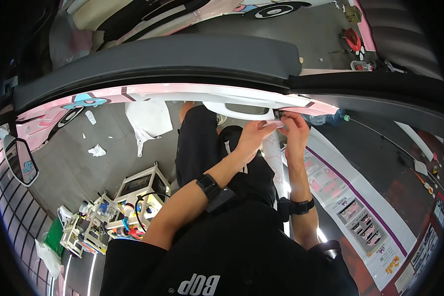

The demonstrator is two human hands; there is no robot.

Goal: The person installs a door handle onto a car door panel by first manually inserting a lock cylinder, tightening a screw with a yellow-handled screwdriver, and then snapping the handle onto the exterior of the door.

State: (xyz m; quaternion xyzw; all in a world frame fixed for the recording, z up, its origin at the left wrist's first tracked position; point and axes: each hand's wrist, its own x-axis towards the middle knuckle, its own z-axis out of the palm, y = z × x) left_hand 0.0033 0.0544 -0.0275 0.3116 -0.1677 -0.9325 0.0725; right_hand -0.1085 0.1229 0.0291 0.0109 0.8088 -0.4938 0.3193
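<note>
A pink-wrapped car door (155, 90) stretches across in front of me, seen from above, with a white door handle (241, 114) on its outer side. At the right end of that handle my left hand (255, 138) has its fingers closed on a small pale strip (276, 123). My right hand (296, 129) pinches the same area from the other side, its fingertips beside a small dark part (278, 114) at the handle's end. Whether the strip is film or tape cannot be made out. Black bands sit on both wrists.
A dark door-top panel (182, 52) lies beyond the handle. On the left stand a side mirror (22, 160) and a tool cart (143, 185) with bottles and tools. A white sheet (149, 120) and scraps lie on the floor. A long printed sheet (360, 212) spreads at right.
</note>
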